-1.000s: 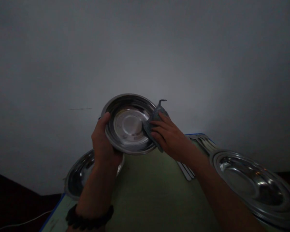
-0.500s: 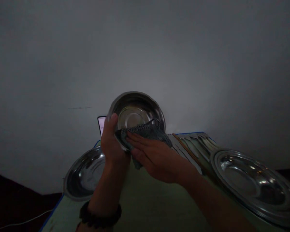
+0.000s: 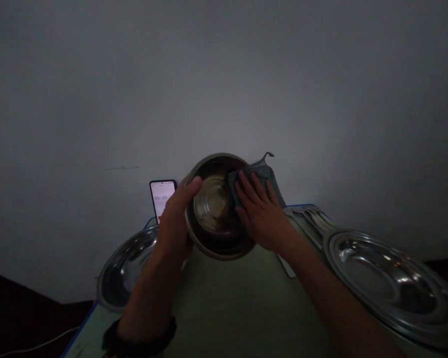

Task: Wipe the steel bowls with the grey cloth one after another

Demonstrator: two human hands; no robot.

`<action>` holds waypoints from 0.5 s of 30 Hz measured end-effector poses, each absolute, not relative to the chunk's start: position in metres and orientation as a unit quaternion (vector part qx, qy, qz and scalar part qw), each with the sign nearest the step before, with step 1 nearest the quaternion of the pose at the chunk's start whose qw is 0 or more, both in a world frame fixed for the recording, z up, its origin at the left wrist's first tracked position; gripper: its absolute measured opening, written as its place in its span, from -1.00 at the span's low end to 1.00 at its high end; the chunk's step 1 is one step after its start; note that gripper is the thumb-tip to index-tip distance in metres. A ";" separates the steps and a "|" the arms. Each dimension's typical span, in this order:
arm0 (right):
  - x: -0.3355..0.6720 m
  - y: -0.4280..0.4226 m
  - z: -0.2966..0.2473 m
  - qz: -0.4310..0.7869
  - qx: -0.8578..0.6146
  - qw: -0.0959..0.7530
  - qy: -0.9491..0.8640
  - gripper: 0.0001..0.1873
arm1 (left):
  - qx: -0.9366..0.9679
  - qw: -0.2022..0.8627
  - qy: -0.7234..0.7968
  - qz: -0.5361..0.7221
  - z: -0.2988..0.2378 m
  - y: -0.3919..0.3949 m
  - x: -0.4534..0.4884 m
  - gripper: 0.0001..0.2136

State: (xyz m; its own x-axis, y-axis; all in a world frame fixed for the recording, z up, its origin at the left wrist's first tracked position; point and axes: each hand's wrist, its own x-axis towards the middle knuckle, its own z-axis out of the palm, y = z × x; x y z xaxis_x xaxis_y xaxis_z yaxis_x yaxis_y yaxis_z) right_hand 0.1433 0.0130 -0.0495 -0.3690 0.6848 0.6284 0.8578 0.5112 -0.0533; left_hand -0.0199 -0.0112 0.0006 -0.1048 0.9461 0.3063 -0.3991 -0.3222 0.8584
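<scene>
A round stainless steel bowl (image 3: 211,205) is held up above the table, its inside tilted toward me. My left hand (image 3: 174,223) grips its left side, thumb over the rim and the other fingers hidden behind. On the right side of the bowl, my right hand (image 3: 266,216) presses a dark grey cloth (image 3: 266,168) over the rim, its fingers spread on the fabric. A hanging loop sticks up from the cloth's top corner.
A larger steel basin (image 3: 114,276) stands at the table's left. Stacked steel plates or trays (image 3: 369,281) lie at the right, with several utensils (image 3: 313,219) behind them. A lit phone (image 3: 161,196) leans against the wall (image 3: 224,89). The green tabletop (image 3: 242,308) has blue edging.
The bowl has shifted slightly right and down and faces me more. My right hand and the cloth have moved from its lower inside up to the right rim. More of the phone shows.
</scene>
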 end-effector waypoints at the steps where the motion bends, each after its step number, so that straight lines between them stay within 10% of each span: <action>1: 0.145 0.015 -0.047 -0.139 -0.463 0.320 -0.815 -0.44 | 0.439 0.510 0.307 0.672 0.001 -0.011 -0.022 -0.76; 15: 0.144 0.032 -0.052 0.093 -0.459 0.566 -0.679 -0.19 | 0.398 0.585 0.362 0.607 0.006 -0.011 -0.035 -0.82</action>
